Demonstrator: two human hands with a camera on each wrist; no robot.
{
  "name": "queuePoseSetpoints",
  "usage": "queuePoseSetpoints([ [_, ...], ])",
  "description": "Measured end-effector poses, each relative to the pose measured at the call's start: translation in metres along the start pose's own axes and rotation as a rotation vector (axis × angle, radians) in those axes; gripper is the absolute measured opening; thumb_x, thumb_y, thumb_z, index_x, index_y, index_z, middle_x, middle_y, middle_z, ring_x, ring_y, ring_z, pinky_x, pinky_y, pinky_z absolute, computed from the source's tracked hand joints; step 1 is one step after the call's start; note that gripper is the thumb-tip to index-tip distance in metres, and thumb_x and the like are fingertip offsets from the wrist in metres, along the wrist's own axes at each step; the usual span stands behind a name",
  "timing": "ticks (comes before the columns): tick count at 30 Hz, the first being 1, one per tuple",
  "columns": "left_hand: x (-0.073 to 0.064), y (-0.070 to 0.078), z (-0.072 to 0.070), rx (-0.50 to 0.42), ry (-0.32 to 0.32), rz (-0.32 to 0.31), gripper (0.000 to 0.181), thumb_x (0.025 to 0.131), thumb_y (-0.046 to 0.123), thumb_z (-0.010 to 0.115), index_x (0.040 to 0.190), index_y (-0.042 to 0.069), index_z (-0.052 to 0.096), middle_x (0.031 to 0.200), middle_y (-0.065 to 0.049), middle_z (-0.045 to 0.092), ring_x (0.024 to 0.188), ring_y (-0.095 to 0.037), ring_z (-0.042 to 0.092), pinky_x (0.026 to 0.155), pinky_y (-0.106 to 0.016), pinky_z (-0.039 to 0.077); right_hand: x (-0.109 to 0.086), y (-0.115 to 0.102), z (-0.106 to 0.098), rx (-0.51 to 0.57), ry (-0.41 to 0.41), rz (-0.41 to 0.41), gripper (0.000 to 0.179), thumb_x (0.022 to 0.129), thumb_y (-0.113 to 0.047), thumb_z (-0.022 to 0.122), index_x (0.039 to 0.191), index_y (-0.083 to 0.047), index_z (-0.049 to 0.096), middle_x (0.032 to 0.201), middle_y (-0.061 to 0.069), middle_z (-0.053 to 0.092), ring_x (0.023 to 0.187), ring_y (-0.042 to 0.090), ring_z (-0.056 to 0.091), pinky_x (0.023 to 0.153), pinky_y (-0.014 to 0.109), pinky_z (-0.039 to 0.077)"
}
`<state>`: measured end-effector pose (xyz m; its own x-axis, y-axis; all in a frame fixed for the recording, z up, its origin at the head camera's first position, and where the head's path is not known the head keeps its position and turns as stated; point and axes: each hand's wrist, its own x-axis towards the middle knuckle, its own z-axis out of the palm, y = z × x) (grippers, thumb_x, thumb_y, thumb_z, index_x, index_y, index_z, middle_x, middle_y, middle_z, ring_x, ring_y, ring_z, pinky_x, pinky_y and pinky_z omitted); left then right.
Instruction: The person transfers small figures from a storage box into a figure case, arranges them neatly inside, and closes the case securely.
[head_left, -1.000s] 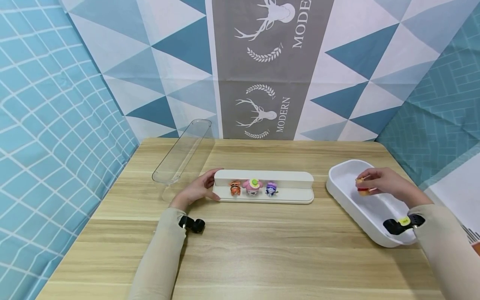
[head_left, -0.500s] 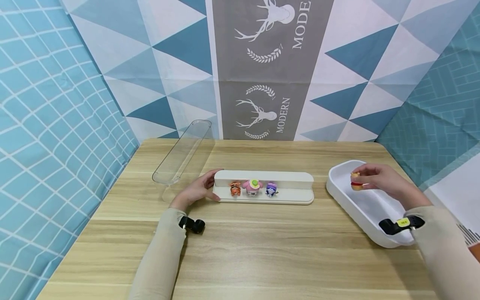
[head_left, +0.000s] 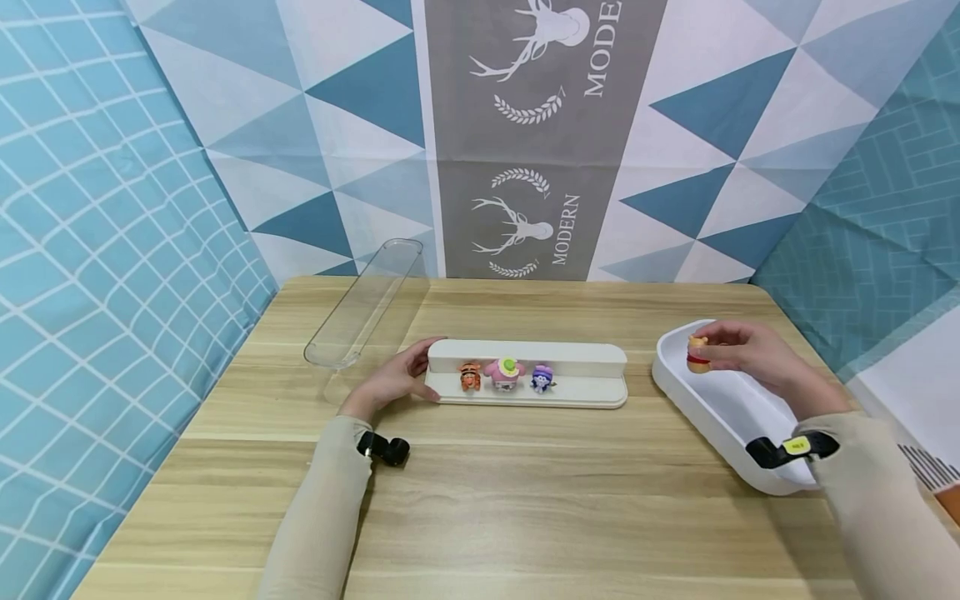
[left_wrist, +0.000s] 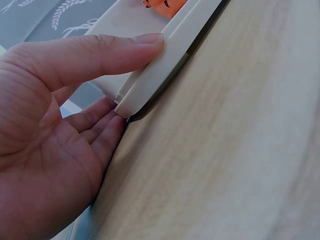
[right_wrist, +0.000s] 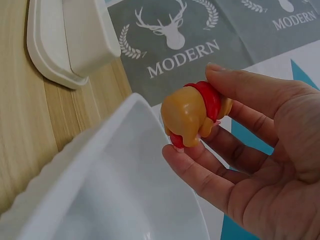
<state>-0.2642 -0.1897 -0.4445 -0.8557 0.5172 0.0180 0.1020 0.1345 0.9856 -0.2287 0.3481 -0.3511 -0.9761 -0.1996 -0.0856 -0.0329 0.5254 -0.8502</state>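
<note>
My right hand (head_left: 753, 354) pinches a small yellow bear figurine (head_left: 697, 356) with a red shirt above the white bin (head_left: 738, 408). The right wrist view shows the figurine (right_wrist: 192, 112) tipped sideways between thumb and fingers, base toward the camera. At the middle of the table, my left hand (head_left: 393, 379) grips the left end of a white stepped display stand (head_left: 588, 392), thumb (left_wrist: 125, 52) on its front edge. Three figurines stand in a row on the stand's lower step: an orange tiger (head_left: 470, 377), a pink one (head_left: 505, 375) with a green-and-yellow hat, and a purple one (head_left: 542, 379).
A clear plastic cover (head_left: 367, 308) stands at the back left, behind the left hand. The wooden table (head_left: 525, 500) reaches back to a patterned backdrop (head_left: 525, 142). Right of the bin lies a white surface (head_left: 907, 375).
My right hand has moved left and slightly up with the bear figurine, from inside the bin's far part toward its left rim. The left hand and the stand have stayed put.
</note>
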Motion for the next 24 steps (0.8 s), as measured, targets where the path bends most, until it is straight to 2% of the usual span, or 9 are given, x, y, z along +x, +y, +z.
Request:
queuePoseSetpoints([
  [12,0.001,-0.001,-0.001,0.002,0.007,-0.024,0.102,0.067,-0.022,0.075,0.154,0.001,0.029,0.151,-0.022,0.038,0.141,-0.035,0.033,0.119,-0.04,0.024,0.001,-0.011,0.021,0.049,0.013,-0.165,0.022,0.093,-0.004,0.068,0.112,0.005,0.064,0.091,-0.008,0.069,0.081,0.012,0.066,0.073,0.022,0.057],
  [19,0.001,0.0,-0.001,0.002,0.0,-0.004,0.1,0.067,-0.022,0.075,0.154,-0.001,0.029,0.15,-0.024,0.039,0.14,-0.037,0.034,0.119,-0.042,0.023,0.004,-0.014,0.03,0.049,-0.002,-0.168,0.022,0.092,-0.003,0.068,0.112,0.007,0.063,0.09,-0.01,0.069,0.081,0.012,0.067,0.075,0.023,0.056],
  [24,0.0,0.0,-0.001,-0.002,0.004,-0.008,0.101,0.067,-0.022,0.075,0.154,-0.001,0.029,0.15,-0.024,0.038,0.14,-0.036,0.033,0.119,-0.041,0.023,0.005,-0.017,0.038,0.049,-0.002,-0.171,0.024,0.092,-0.007,0.069,0.112,0.006,0.064,0.089,-0.006,0.069,0.081,0.013,0.066,0.075,0.022,0.056],
])
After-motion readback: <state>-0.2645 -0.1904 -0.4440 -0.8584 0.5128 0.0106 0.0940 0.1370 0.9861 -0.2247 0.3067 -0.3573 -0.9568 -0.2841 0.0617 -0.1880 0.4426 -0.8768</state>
